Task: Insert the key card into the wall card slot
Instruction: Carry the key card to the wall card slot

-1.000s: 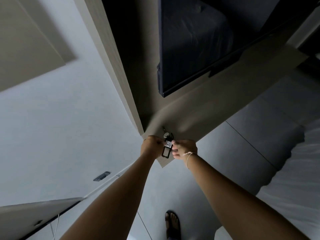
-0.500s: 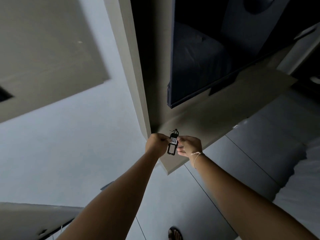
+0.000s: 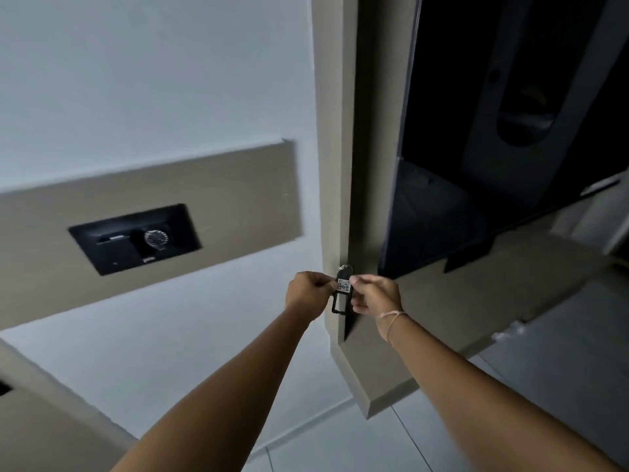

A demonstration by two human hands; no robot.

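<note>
A small black key card tag (image 3: 341, 294) with a white label and a metal ring on top hangs between both my hands at frame centre. My left hand (image 3: 308, 294) pinches its left edge and my right hand (image 3: 372, 294) pinches its right edge. Far to the left, a black wall panel (image 3: 134, 238) sits recessed in a beige band; it carries a thin card slot (image 3: 110, 238) and a round dial (image 3: 156, 238). The tag is well apart from that panel, to its right and lower.
A beige wall corner post (image 3: 335, 165) stands just behind my hands. A dark wall-mounted screen (image 3: 493, 131) hangs to the right above a beige shelf (image 3: 476, 301). Pale floor tiles (image 3: 374, 447) lie below. A second beige panel (image 3: 41, 420) shows at lower left.
My view has swung up and left, bringing the black wall panel with its slot into sight. Both hands still hold the tag in front of the corner post.
</note>
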